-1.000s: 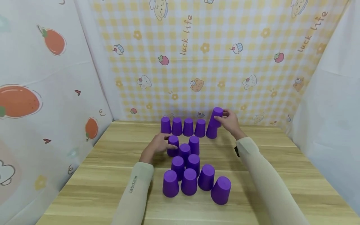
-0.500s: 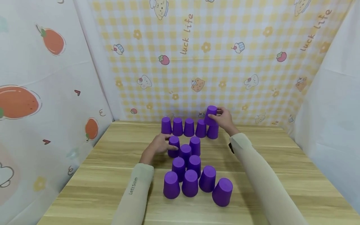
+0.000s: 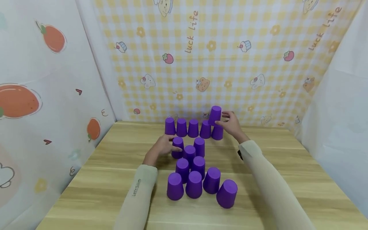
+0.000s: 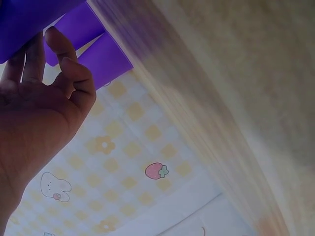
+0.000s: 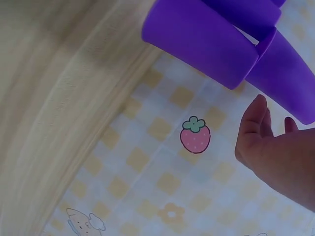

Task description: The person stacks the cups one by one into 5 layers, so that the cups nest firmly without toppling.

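A purple cup (image 3: 215,114) tops the back row (image 3: 193,128), just beside the spread right hand (image 3: 231,125); before that row, the left hand (image 3: 163,146) is at another cup (image 3: 178,142), grip unclear.

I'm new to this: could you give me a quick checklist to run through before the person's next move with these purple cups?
1. Back row steady: five cups stand side by side, wide ends down. Ok.
2. Raised cup supported: it sits across the row's two rightmost cups. Ok.
3. Right hand free of the raised cup: its fingers look open, but whether the thumb touches is unclear. Cannot tell.
4. Left hand gripping the cup beside it: thumb lies across the front, but the hold is unclear. Cannot tell.
5. Nearer cups standing: none lies on its side. Ok.
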A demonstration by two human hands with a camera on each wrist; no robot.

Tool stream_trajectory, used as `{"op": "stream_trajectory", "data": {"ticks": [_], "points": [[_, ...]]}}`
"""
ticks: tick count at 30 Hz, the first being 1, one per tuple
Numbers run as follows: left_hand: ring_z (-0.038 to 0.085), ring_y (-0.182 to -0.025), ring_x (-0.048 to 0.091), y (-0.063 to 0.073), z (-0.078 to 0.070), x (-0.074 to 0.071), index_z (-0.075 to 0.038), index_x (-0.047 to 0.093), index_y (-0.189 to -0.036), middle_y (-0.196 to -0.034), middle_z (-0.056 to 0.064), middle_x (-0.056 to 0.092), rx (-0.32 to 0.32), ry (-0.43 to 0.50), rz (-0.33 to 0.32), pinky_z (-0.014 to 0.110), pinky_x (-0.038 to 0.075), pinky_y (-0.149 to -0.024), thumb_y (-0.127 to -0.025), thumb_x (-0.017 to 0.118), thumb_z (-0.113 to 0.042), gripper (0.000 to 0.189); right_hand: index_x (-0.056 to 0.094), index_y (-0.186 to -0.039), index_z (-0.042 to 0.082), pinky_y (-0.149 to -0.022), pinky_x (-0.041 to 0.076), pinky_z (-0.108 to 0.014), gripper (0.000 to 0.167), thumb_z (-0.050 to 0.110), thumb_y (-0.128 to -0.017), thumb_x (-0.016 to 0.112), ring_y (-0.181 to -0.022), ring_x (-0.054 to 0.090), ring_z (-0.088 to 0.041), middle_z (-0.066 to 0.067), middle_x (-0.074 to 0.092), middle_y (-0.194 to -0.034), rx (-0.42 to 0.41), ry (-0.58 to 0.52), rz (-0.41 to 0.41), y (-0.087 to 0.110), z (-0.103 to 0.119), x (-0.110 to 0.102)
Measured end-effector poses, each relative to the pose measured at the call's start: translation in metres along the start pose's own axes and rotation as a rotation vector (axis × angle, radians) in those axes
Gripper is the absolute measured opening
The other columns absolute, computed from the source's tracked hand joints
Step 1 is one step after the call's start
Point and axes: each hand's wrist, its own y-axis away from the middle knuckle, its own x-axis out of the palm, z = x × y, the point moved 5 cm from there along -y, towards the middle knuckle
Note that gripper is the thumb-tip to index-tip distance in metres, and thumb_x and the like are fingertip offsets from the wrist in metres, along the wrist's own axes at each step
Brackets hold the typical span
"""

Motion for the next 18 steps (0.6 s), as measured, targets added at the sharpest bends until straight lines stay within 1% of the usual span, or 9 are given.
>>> {"op": "stream_trajectory", "data": {"ticks": [1,4,6,9,12,13,16,18], "points": [[0.03,-0.125,0.056,0.0,-0.001,0.0,-0.018,0.073,-0.116,-0.126,0.01,0.066,0.0,0.0,-0.003,0.047,0.04,-0.108,-0.074,0.089,-0.024,0.045,0.038,-0.146,-0.003,-0.1,0.046,-0.053,0.071,0.021,-0.09,0.073,-0.124,0.049,-0.045,-0.026,0.044,-0.145,-0.006,0.011,0.001,0.003,-0.001,-0.001],[0.029,-0.125,0.055,-0.001,-0.001,-0.001,-0.019,0.073,-0.115,-0.127,0.009,0.066,-0.005,-0.005,-0.002,0.047,0.04,-0.108,-0.074,0.089,-0.024,0.044,0.038,-0.147,-0.003,-0.099,0.046,-0.054,0.07,0.02,-0.09,0.072,-0.125,0.049,-0.047,-0.027,0.043,-0.145,-0.015,0.039,0.037,0.015,-0.003,0.0],[0.029,-0.125,0.055,0.0,-0.001,-0.002,-0.019,0.073,-0.115,-0.126,0.009,0.066,-0.005,-0.008,-0.002,0.046,0.04,-0.108,-0.074,0.089,-0.024,0.044,0.04,-0.146,-0.002,-0.097,0.048,-0.054,0.067,0.02,-0.091,0.072,-0.122,0.051,-0.046,-0.027,0.046,-0.143,-0.022,0.049,0.065,0.022,-0.003,0.004],[0.029,-0.126,0.055,0.0,0.0,-0.002,-0.02,0.073,-0.116,-0.126,0.009,0.066,0.001,-0.008,0.002,0.047,0.04,-0.108,-0.074,0.089,-0.024,0.044,0.046,-0.142,-0.001,-0.091,0.053,-0.05,0.062,0.019,-0.09,0.073,-0.118,0.055,-0.044,-0.025,0.05,-0.138,-0.039,0.056,0.099,0.033,0.0,0.011],[0.03,-0.127,0.054,0.001,0.0,-0.002,-0.021,0.073,-0.115,-0.127,0.008,0.065,0.0,-0.012,0.011,0.048,0.039,-0.109,-0.075,0.089,-0.025,0.044,0.051,-0.136,-0.004,-0.084,0.055,-0.045,0.057,0.017,-0.088,0.075,-0.108,0.06,-0.04,-0.025,0.056,-0.13,-0.08,0.08,0.14,0.043,0.005,0.019],[0.03,-0.127,0.054,0.001,0.0,-0.001,-0.021,0.073,-0.115,-0.127,0.008,0.065,0.002,-0.011,0.012,0.048,0.039,-0.109,-0.075,0.089,-0.025,0.044,0.052,-0.134,-0.005,-0.084,0.055,-0.046,0.055,0.015,-0.088,0.075,-0.107,0.061,-0.041,-0.027,0.058,-0.128,-0.101,0.082,0.161,0.047,0.01,0.023],[0.03,-0.127,0.054,0.002,-0.001,0.0,-0.021,0.073,-0.115,-0.126,0.008,0.066,0.005,-0.011,0.014,0.048,0.039,-0.108,-0.075,0.089,-0.025,0.043,0.056,-0.13,-0.005,-0.082,0.055,-0.043,0.05,0.014,-0.088,0.075,-0.099,0.064,-0.035,-0.026,0.062,-0.122,-0.149,0.076,0.257,0.057,0.016,0.034],[0.03,-0.126,0.055,0.001,-0.002,0.001,-0.021,0.073,-0.115,-0.125,0.008,0.066,0.018,-0.016,0.01,0.048,0.04,-0.108,-0.075,0.088,-0.024,0.043,0.058,-0.128,-0.004,-0.085,0.055,-0.043,0.049,0.013,-0.087,0.076,-0.099,0.065,-0.034,-0.025,0.063,-0.121,-0.167,0.045,0.329,0.062,0.019,0.042]]}}
